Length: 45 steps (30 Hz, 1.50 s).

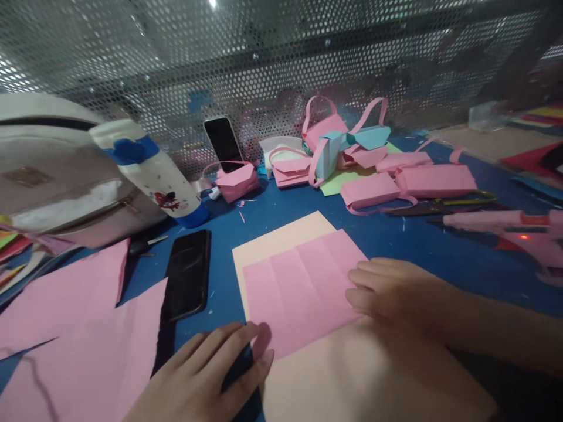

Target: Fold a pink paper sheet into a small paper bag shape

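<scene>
A creased pink paper sheet (299, 287) lies on a larger peach sheet (365, 375) on the blue table (396, 240). My right hand (396, 293) rests flat on the pink sheet's right edge, fingers stretched out together and pointing left. My left hand (211, 375) lies at the sheet's near left corner, fingers curled around a dark object that I cannot make out, fingertips touching the pink paper.
A black phone (187, 272) lies left of the sheets, with loose pink sheets (79, 340) further left. A white bottle (149, 170) leans on a bag (53, 170). Several pink paper bags (396, 176), another phone (223, 143), scissors (444, 206) and a pink glue gun (514, 225) lie before a perforated metal wall.
</scene>
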Motion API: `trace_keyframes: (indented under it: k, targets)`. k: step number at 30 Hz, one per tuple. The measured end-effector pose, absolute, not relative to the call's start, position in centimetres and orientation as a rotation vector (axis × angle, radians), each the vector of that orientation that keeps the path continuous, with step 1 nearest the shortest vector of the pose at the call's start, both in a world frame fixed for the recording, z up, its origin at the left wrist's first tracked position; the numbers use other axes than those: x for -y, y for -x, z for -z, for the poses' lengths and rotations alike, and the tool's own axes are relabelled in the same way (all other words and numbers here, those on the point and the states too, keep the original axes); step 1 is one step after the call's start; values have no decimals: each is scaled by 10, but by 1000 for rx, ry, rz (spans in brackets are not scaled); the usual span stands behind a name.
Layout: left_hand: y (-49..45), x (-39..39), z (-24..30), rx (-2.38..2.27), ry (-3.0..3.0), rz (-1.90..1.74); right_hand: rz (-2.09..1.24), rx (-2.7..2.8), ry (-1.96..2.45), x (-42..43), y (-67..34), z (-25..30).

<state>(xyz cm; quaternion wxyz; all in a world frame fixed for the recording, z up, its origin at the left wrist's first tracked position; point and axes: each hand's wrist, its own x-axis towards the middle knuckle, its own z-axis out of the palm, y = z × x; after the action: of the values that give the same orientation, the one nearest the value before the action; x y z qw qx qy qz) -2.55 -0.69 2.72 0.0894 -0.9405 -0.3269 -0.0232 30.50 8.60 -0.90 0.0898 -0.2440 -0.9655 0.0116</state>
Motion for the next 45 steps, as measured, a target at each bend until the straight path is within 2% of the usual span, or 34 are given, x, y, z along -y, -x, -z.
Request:
trace_keyframes:
  k: [6, 10, 17, 25, 45]
  targets:
    - [7, 0, -49, 1361, 3079, 266, 73, 2946, 631, -84, -301, -1]
    - [-10, -11, -50, 1541, 3142, 244, 155, 2984, 685, -74, -283, -12]
    - [-23, -20, -28, 1295, 3030, 207, 44, 2973, 659, -69, -257, -12]
    - [-17, -29, 3, 1125, 2840, 415, 189, 2910, 624, -69, -257, 0]
    - [-17, -35, 4, 1105, 2818, 498, -145, 2844, 788, -81, -279, 4]
